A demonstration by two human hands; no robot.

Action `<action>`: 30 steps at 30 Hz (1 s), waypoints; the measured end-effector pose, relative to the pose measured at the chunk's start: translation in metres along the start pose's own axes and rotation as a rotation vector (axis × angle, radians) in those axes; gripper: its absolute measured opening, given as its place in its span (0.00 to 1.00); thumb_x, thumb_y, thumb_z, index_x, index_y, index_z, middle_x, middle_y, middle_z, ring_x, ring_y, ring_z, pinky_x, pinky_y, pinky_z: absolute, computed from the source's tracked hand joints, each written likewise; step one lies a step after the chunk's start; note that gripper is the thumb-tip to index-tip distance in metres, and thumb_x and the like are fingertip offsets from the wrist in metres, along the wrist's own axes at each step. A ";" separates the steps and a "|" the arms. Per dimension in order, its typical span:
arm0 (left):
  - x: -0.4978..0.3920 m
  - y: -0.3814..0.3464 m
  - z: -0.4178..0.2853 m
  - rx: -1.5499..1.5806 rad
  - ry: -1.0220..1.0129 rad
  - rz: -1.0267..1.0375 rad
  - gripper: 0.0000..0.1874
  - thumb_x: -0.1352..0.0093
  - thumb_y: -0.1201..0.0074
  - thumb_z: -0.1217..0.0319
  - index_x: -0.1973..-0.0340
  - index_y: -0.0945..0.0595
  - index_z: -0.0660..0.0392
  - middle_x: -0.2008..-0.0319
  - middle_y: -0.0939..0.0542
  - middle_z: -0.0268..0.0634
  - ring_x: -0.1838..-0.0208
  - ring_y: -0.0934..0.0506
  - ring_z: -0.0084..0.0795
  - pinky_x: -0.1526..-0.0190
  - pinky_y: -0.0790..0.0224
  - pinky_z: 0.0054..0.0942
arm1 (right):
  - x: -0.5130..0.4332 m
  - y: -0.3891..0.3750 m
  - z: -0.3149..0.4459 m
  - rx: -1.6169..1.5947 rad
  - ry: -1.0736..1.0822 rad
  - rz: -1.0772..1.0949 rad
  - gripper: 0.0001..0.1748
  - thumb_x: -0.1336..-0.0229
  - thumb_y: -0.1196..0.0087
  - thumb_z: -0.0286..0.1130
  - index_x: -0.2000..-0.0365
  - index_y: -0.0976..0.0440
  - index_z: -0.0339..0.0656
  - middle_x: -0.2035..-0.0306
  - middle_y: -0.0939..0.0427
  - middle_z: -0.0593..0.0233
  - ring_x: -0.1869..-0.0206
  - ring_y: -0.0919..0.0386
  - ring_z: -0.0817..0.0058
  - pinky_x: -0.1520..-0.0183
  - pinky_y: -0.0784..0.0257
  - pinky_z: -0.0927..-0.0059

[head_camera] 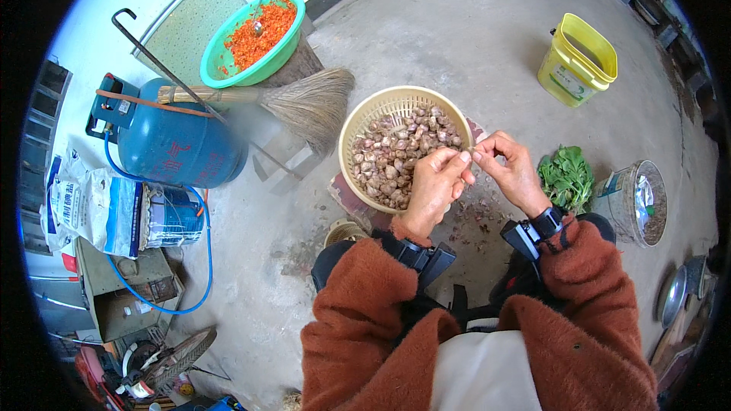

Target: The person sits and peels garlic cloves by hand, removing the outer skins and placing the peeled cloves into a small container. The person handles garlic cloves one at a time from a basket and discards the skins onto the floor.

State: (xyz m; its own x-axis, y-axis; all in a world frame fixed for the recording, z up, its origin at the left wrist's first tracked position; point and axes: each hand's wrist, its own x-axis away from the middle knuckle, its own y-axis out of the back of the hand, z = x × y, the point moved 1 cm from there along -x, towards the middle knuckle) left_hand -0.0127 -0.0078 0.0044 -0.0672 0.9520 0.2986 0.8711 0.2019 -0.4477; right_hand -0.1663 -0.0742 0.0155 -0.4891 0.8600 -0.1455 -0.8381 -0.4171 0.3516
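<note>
A cream plastic colander basket [350, 116] holds many small purplish garlic bulbs [390, 172], some with soil-brown skins. My left hand [437, 182] is over the basket's right rim, its thumb and fingers pinched together. Just to its right, my right hand [510, 168] pinches thumb against forefinger. The fingertips of both hands meet at a small piece of garlic [472, 150], mostly hidden by the fingers. Below the hands, garlic skins and scraps [478, 214] lie scattered on the concrete floor. Part of a smaller cream basket [344, 230] shows beside my left knee.
Left are a blue gas cylinder [177, 140] with a hose, a straw broom [311, 97], and a green basin [214, 63] of chopped red food. Right are a yellow bucket [565, 77], leafy greens [566, 177] and a dirty white bucket [619, 205].
</note>
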 end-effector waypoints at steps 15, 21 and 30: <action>-0.003 0.001 0.004 0.056 0.010 0.109 0.08 0.25 0.48 0.69 0.62 0.21 0.62 0.75 0.22 0.35 0.82 0.32 0.15 0.84 0.49 0.12 | 0.015 0.027 -0.007 0.314 0.060 0.001 0.05 0.42 0.41 0.26 0.70 0.23 0.34 0.68 0.22 0.62 0.63 0.24 0.76 0.58 0.29 0.70; -0.005 -0.010 0.008 -0.099 -0.013 0.098 0.09 0.25 0.48 0.68 0.62 0.20 0.62 0.76 0.21 0.36 0.82 0.33 0.15 0.83 0.47 0.13 | 0.021 0.025 0.003 -0.007 0.022 0.036 0.07 0.42 0.39 0.27 0.65 0.20 0.35 0.67 0.18 0.60 0.61 0.20 0.71 0.55 0.27 0.70; -0.007 -0.012 0.018 -0.301 -0.181 0.112 0.07 0.25 0.50 0.72 0.62 0.22 0.62 0.77 0.21 0.33 0.81 0.32 0.14 0.79 0.40 0.14 | 0.018 0.026 0.007 0.118 -0.053 0.053 0.08 0.41 0.39 0.30 0.65 0.20 0.34 0.70 0.17 0.62 0.66 0.22 0.81 0.61 0.27 0.72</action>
State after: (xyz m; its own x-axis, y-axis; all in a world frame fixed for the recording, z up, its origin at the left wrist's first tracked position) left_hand -0.0317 -0.0125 -0.0073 -0.0253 0.9951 0.0958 0.9802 0.0436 -0.1932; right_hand -0.1957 -0.0676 0.0281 -0.5155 0.8535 -0.0756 -0.7756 -0.4273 0.4646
